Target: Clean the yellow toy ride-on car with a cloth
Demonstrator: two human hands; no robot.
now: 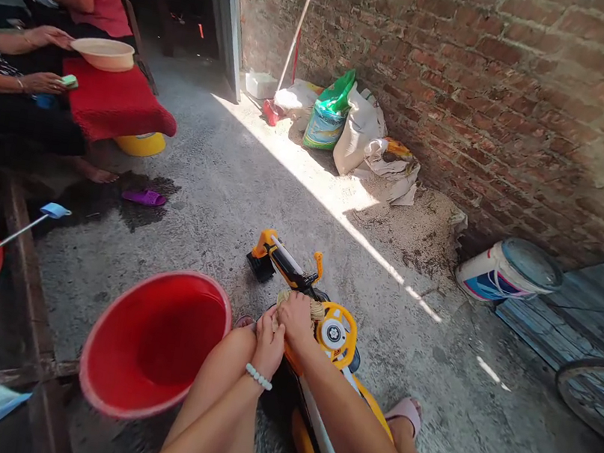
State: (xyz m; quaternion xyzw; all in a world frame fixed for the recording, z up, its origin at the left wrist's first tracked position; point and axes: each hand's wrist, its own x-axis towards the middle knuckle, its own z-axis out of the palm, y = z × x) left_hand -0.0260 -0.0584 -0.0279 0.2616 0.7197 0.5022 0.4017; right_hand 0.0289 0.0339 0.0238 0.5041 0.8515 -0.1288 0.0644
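Observation:
My right hand is closed over a beige ribbed bundle, which looks like cord or twisted cloth; parts of it show on both sides of the hand. Against it rests my left hand, with a pale bead bracelet at the wrist. Its fingers are curled together, and what they grip is hidden. Both hands are above a yellow and black ride-on toy excavator, just left of its yellow steering wheel. A large red tub stands left of my knee.
At upper left, a person's hands hold a pale basin and a small green thing above a red cloth. A purple slipper lies on the floor. Sacks and a paint bucket stand along the brick wall; a wheel is at right.

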